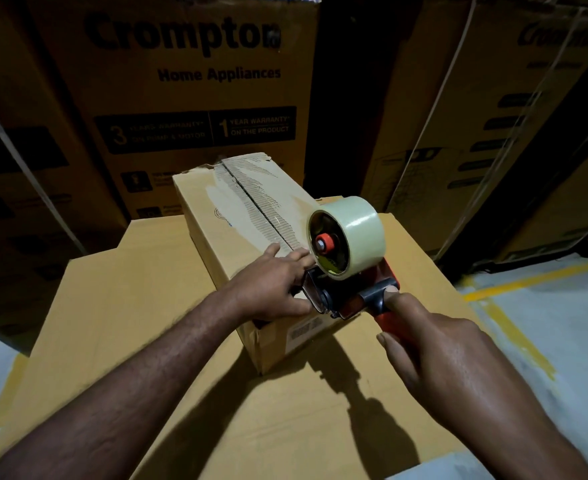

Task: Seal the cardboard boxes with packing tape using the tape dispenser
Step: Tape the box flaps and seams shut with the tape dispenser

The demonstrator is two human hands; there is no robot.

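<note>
Wrapped around the red handle, the right hand (434, 344) held the dispenser (348, 271), thumb pressed on its grey neck, arm reaching in from the near right. Its front end sat on the near end of the small box (226, 237). Beside it the left hand (271, 289) lay flat, fingers spread on the box top by the seam. Beneath was a large box (140, 306); branded cartons (188, 81) stood beyond.

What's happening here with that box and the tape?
A person is taping a small cardboard box shut. Their right hand grips the red tape dispenser at the box's near end, over the centre seam. Their left hand presses on the box top beside it. The box sits on a larger carton.
</note>
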